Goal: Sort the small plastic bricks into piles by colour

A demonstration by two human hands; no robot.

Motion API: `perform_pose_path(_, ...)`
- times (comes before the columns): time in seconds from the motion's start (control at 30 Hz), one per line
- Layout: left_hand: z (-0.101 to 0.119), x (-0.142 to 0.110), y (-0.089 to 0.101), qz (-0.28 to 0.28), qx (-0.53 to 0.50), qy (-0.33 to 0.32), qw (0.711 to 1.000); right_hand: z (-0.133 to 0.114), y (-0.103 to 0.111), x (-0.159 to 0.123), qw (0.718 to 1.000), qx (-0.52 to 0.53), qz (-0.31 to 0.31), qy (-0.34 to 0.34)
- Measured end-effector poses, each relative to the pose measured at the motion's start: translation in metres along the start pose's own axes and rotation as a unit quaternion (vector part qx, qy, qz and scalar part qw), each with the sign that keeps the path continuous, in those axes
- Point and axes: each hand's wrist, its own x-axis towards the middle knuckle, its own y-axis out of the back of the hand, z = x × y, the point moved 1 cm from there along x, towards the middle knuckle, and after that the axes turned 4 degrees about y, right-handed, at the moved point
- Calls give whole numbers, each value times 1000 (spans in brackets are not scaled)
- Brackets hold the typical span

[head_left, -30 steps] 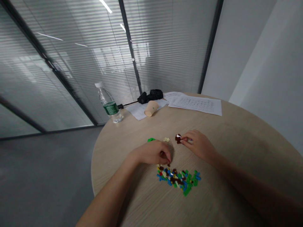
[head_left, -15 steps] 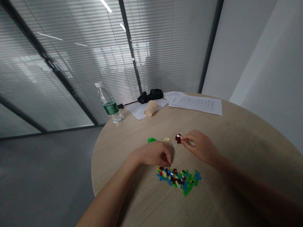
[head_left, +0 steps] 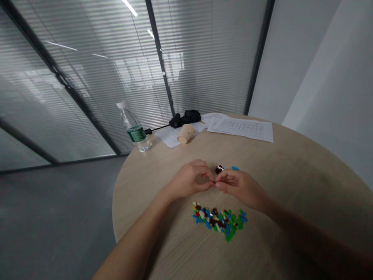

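Note:
My left hand [head_left: 190, 179] and my right hand [head_left: 237, 186] meet fingertip to fingertip above the round wooden table [head_left: 291, 182]. Both are pinched together on a tiny dark piece between them that is too small to name. A pile of small green, blue, brown and yellow bricks [head_left: 219, 219] lies just in front of the hands. Behind the fingertips sits a small brown brick cluster [head_left: 219, 169], with a blue brick [head_left: 235, 168] to its right.
At the table's far side stand a water bottle [head_left: 133, 128], a tipped paper cup [head_left: 185, 133], printed sheets [head_left: 241, 127] and a black bundle [head_left: 186, 117]. Glass walls with blinds rise behind. The table edge curves at the left above grey floor.
My left hand lifted from the pile's edge and moved up and right. My right hand drew back from the brown cluster and slid left to meet it. A blue brick now shows.

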Motion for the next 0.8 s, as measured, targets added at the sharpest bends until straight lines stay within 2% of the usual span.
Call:
perform_pose_path(0.13,0,2,-7,28,0,-6,1000,-1,0,1,998,48,19,-20)
perform_pose_path(0.63,1,0,-8,8,7,-1,1000,9,3,5,999,39,19,-19)
perform_pose_path(0.73,3,0,-6,-1,6,-4,1000,11,9,6,999,-12,35,13)
perform_pose_path(0.8,5,0,-4,-6,6,3,1000,15,17,7,990,-113,69,49)
